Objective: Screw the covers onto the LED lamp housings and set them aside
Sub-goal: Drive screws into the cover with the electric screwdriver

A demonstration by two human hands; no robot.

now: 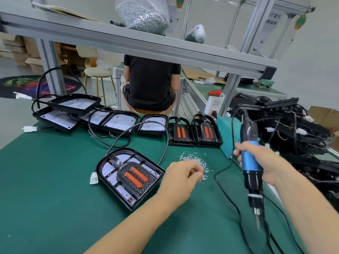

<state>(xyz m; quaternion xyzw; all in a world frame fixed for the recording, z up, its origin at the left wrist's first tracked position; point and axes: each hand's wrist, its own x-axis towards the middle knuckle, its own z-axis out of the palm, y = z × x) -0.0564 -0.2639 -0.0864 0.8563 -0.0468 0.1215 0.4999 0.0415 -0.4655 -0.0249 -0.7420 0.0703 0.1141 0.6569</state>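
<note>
Left hand (180, 174) curled over screw pile (197, 162), fingertips hidden, grip indeterminate. Right hand (264, 162) gripping electric screwdriver (250, 162), bit blurred.

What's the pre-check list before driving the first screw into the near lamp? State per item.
1. Cover seated on near lamp housing: ok, looks flush.
2. Screw in left hand: cannot tell; fingers curled over the screw pile.
3. Electric screwdriver gripped by right hand: ok.
4. Bit over a screw hole: not ok; it points down at the mat, right of the lamp.
5. Lamp's cable clear of cover: ok.
</note>
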